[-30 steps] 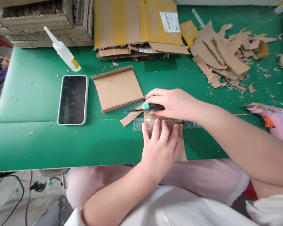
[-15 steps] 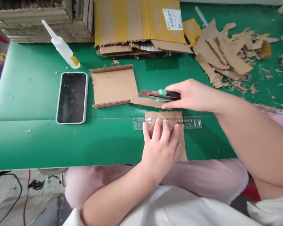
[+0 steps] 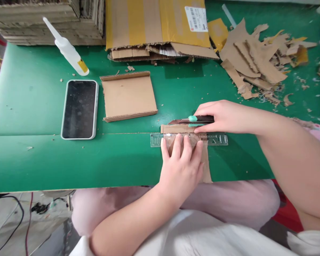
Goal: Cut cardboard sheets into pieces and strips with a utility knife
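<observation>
My left hand (image 3: 181, 160) lies with fingers spread, pressing a clear plastic ruler (image 3: 218, 139) onto a piece of cardboard (image 3: 206, 163) at the table's front edge. Closed around a black and mint-green utility knife (image 3: 202, 119), my right hand (image 3: 224, 116) is just beyond the ruler. The knife's blade points left. A narrow cardboard strip (image 3: 176, 128) is under the knife, along the ruler's far side, and its right end meets my right fingertips. Part of the cardboard is hidden under my left hand.
A shallow folded cardboard piece (image 3: 129, 94) and a phone (image 3: 80, 109) lie to the left. Behind them are a white bottle with a long nozzle (image 3: 72, 57), stacked cardboard (image 3: 50, 30) and a taped box (image 3: 149, 25). Cardboard scraps (image 3: 264, 60) are heaped at the back right.
My right hand has moved toward me and to the right with the knife and strip, bringing the strip down beside the ruler. My left hand and the ruler have stayed in place.
</observation>
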`<move>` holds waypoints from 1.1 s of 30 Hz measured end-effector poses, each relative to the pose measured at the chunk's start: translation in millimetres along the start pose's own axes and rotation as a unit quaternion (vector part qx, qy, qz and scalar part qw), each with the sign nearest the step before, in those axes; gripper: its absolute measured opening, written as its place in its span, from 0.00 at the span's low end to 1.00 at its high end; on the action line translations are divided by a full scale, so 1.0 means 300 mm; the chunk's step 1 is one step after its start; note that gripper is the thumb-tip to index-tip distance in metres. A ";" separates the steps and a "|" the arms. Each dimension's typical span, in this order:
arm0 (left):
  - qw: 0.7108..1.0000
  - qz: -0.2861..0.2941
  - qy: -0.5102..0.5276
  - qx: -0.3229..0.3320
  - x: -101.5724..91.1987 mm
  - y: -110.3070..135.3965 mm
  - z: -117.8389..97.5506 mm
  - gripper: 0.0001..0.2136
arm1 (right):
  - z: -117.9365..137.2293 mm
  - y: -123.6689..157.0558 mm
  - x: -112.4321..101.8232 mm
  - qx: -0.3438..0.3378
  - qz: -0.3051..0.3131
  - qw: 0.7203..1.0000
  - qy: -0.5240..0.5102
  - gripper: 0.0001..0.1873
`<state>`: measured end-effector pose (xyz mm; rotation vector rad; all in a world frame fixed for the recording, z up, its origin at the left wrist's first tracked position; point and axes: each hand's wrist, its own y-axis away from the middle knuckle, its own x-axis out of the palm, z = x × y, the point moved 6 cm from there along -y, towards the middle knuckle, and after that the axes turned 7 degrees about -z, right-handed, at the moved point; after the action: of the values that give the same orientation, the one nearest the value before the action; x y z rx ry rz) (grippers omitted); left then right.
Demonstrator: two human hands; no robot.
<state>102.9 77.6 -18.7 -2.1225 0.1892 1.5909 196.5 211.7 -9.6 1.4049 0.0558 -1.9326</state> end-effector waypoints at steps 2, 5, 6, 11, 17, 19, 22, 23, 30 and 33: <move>1.000 -0.002 0.000 0.001 0.000 0.000 -0.001 0.20 | 0.017 -0.010 -0.004 -0.005 -0.008 1.000 0.012 0.18; 1.000 0.003 -0.001 0.001 0.004 0.001 0.000 0.21 | 0.047 -0.033 -0.001 -0.009 -0.015 1.000 0.012 0.17; 1.000 0.004 -0.001 0.001 0.004 0.001 0.000 0.21 | 0.057 -0.040 0.002 -0.013 -0.012 1.000 0.009 0.16; 1.000 0.002 0.003 -0.002 0.003 0.001 0.000 0.21 | 0.064 -0.051 0.014 -0.012 0.018 1.000 -0.008 0.15; 1.000 -0.002 0.008 -0.004 0.002 -0.002 0.001 0.20 | 0.039 -0.032 0.006 0.009 0.037 0.999 -0.003 0.14; 1.000 -0.002 0.007 -0.006 0.002 -0.003 0.003 0.20 | 0.033 -0.025 0.006 0.014 0.037 0.999 -0.003 0.14; 1.000 -0.001 0.006 -0.006 0.001 -0.003 0.002 0.20 | 0.028 -0.020 0.009 0.016 0.035 0.999 -0.002 0.14; 1.000 -0.001 0.005 -0.005 0.001 -0.002 0.001 0.20 | 0.028 -0.020 0.010 0.014 0.035 0.999 -0.002 0.14; 1.000 -0.010 0.006 -0.001 0.001 -0.001 -0.001 0.20 | 0.036 -0.031 0.015 0.005 0.023 1.000 -0.003 0.14; 1.000 -0.014 0.006 -0.001 0.002 -0.001 -0.001 0.20 | 0.038 -0.034 0.018 0.007 0.019 1.000 -0.002 0.14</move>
<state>103.5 78.0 -19.0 -2.1270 0.1620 1.5634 180.6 211.5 -13.3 1.4011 0.0131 -1.9093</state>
